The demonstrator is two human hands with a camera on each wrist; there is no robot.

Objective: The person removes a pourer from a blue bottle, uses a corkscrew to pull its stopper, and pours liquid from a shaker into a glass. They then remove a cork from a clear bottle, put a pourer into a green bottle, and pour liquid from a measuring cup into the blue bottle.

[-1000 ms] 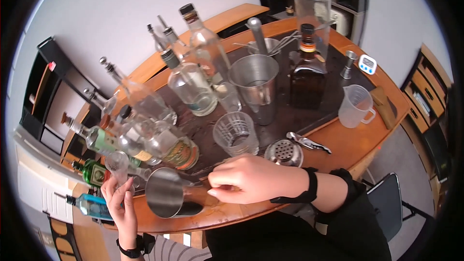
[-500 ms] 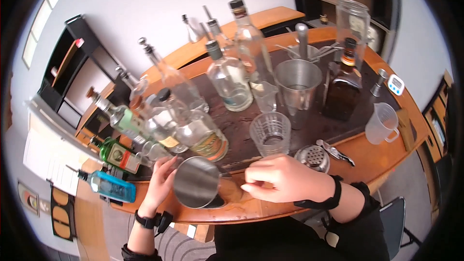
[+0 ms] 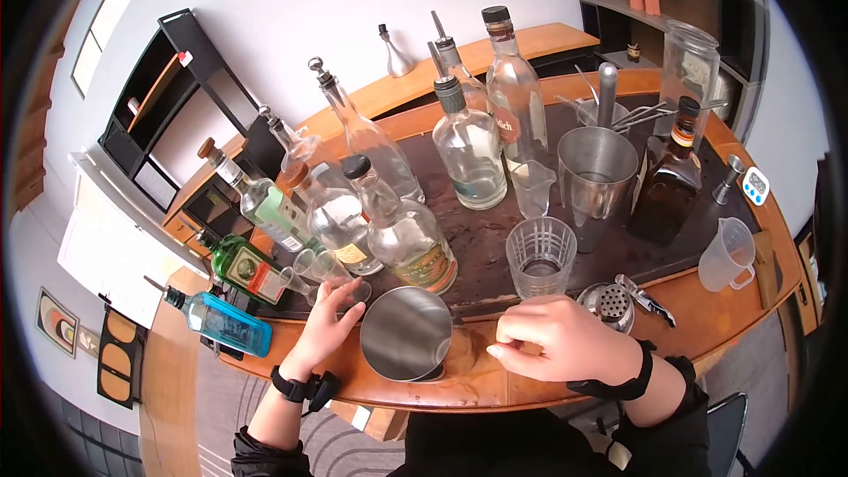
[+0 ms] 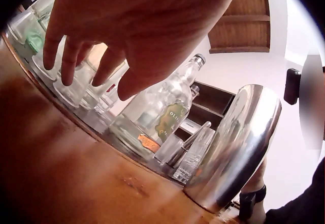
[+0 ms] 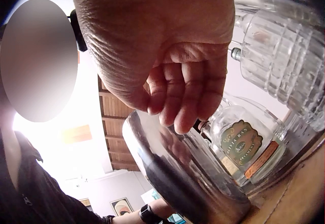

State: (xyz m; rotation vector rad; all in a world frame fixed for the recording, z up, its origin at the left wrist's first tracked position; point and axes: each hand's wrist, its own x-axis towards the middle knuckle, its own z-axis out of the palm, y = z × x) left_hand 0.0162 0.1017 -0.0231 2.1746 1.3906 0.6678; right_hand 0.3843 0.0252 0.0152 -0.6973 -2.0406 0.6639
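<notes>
My left hand (image 3: 329, 327), its fingers spread and slightly bent, holds nothing beside the small clear glasses (image 3: 327, 265). In the left wrist view its fingers hang in front of the glasses (image 4: 76, 84). An open metal shaker tin (image 3: 406, 334) stands at the table's front edge between both hands. To the right of it my right hand (image 3: 570, 340) hovers with loosely curled fingers and nothing visible in them. The right wrist view shows that hand (image 5: 172, 56) above the tin (image 5: 177, 168). A ridged glass (image 3: 541, 256) stands behind it.
Bottles (image 3: 411, 243) crowd the left and middle of the table. A tall metal tin (image 3: 596, 177) and a dark bottle (image 3: 667, 190) stand behind right. The strainer (image 3: 609, 305), plastic jug (image 3: 729, 254) and small metal jigger (image 3: 728, 178) are at the right.
The head view has turned, so the table's contents appear farther right. My left hand has come away from a small glass it overlapped, and is nearer the tin. My right hand keeps its loose curl.
</notes>
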